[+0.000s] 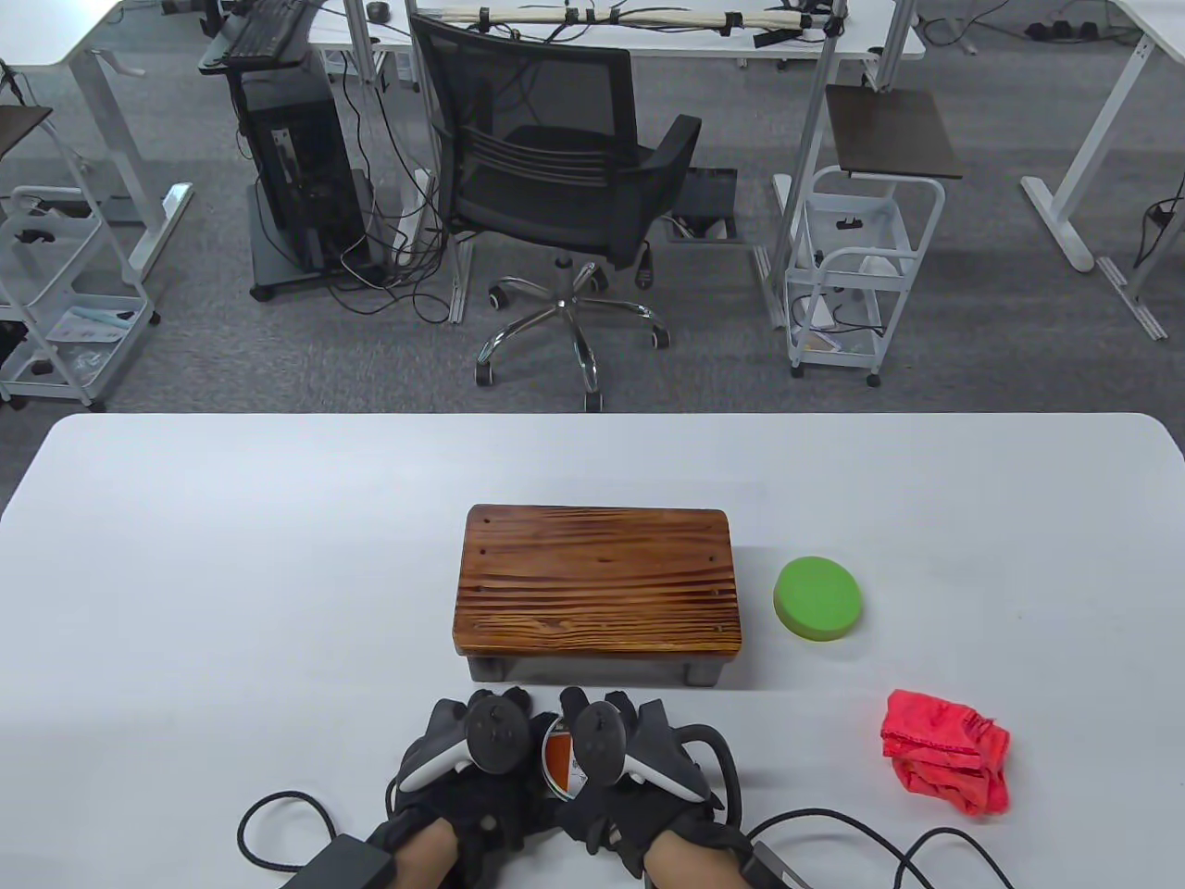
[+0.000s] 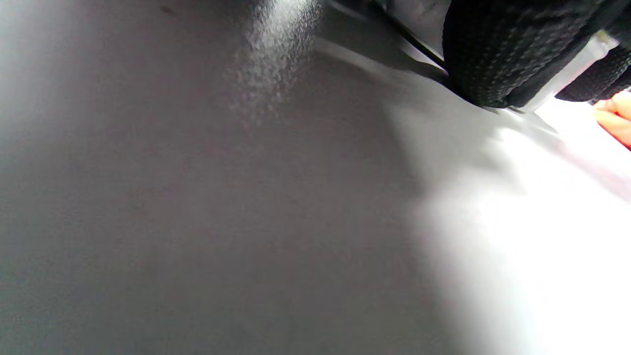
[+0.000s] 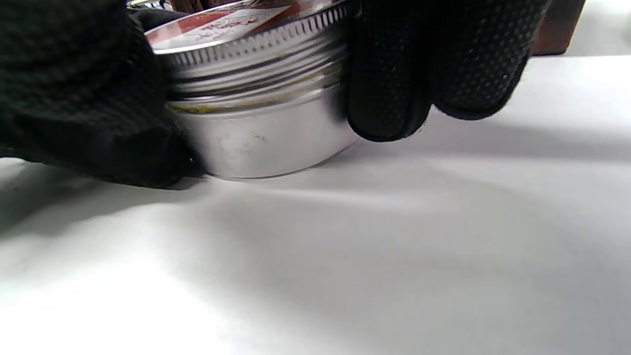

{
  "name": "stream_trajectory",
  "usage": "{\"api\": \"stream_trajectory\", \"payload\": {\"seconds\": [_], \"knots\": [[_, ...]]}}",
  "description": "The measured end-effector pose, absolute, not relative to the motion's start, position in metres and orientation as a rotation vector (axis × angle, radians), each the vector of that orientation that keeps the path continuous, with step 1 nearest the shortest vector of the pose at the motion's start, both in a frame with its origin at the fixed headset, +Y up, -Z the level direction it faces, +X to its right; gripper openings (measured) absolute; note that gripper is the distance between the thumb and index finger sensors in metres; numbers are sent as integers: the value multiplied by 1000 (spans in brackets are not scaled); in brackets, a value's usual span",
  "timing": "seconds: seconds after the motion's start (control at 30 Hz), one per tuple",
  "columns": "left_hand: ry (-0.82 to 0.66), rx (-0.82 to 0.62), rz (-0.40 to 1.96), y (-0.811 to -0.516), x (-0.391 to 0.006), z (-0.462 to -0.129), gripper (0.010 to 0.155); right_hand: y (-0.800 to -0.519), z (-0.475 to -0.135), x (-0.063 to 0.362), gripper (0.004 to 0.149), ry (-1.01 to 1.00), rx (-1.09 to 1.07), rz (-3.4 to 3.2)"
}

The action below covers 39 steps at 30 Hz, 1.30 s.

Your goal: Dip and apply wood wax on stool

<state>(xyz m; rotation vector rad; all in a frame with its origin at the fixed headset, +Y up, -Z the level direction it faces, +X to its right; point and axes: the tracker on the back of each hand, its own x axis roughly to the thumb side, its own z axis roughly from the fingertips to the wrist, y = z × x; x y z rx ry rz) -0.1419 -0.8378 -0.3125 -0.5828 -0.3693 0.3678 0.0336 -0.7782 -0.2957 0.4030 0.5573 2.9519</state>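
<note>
A wax tin point(image 3: 256, 123) is being gripped by two gloved hands at the near edge of the tabletop point(image 1: 231, 574).

The left hand point(image 1: 467, 755) and right hand point(image 1: 629, 755) are each clamped on the tin, fingers point(image 3: 389, 74) curled round its ridged lid point(image 3: 246, 29). The lid is judged as being unscrewed, so a twist and lift is called for next. Just beyond, the wooden stool point(image 1: 597, 583) is standing, with a green sponge pad point(image 1: 817, 598) beside it and a red cloth point(image 1: 944, 750) nearer right.

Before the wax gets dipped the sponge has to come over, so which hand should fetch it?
Probably the right hand: the green sponge lies on its side of the stool, while the left hand can keep the tin steady.
</note>
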Motion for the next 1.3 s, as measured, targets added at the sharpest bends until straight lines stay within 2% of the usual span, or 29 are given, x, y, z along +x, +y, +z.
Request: {"api": "stream_trajectory", "payload": {"seconds": [0.07,0.13,0.4,0.9,1.0,1.13,1.3], "knots": [[-372,-585,367,-838,-142,-312,89,-777,-293,33,101,557,342,2952],[-370,-584,364,-838,-142,-312,89,-775,-291,29,103,535,279,3023],[-366,-582,357,-838,-141,-312,87,-778,-290,19,97,447,266,3101],[-363,-582,380,-839,-140,-312,87,-779,-295,28,89,528,358,3022],[-368,-584,370,-839,-139,-312,87,-779,-295,29,91,544,353,3012],[-374,-592,367,-839,-140,-312,86,-774,-291,27,101,438,280,3098],[-372,-592,355,-839,-140,-311,85,-777,-291,23,102,473,239,3103]]}}
